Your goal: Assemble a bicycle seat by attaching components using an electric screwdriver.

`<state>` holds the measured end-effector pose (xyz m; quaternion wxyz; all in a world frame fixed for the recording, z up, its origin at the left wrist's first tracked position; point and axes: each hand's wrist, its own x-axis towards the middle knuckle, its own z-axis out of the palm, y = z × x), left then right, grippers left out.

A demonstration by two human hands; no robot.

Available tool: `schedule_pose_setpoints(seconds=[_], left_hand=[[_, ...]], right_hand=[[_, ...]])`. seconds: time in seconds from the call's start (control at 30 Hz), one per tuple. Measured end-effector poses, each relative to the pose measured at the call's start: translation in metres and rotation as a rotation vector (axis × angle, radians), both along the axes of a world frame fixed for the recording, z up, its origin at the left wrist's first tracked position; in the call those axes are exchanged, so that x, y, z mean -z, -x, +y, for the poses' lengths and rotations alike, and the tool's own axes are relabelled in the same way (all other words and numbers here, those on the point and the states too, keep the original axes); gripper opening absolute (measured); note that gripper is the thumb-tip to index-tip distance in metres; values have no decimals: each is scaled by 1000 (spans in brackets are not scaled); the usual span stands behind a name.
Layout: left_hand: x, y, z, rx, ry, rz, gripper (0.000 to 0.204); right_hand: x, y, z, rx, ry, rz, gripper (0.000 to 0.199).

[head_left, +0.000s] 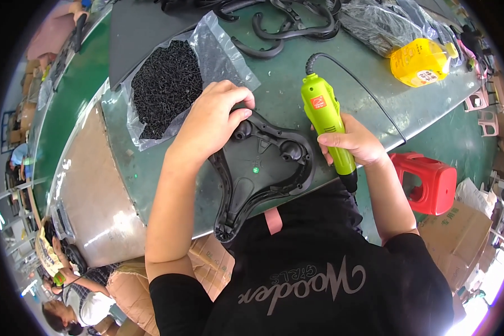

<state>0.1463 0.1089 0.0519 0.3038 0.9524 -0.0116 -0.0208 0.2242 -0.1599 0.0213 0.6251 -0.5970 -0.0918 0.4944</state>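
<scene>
A red stool [439, 185] flanks the green table [285, 84]; right fingers [333, 139] grasp screwdriver [328, 119], left fingers' [238, 96] hold unclear.

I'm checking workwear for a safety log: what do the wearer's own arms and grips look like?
Short, plain black sleeves end near the elbows, leaving the forearms bare. The left grip and right grip are ungloved; no watch or bracelet shows.

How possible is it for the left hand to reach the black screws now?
Probably yes: the left hand is close beside the black screws, which seem to lie exposed on their clear bag, with nothing visible between.
</scene>
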Motion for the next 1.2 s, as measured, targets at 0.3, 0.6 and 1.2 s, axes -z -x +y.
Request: schedule_pose_setpoints(seconds=[0.3,0.6,1.2], left_hand=[[4,-13,1,208,85,30,12],[11,-19,1,288,167,60,10],[8,-14,-13,285,13,106,5]], right_hand=[[-9,13,8,-49,119,-79,44],[-10,13,10,-54,128,-80,45],[-64,-20,-7,132,-1006,-251,82]])
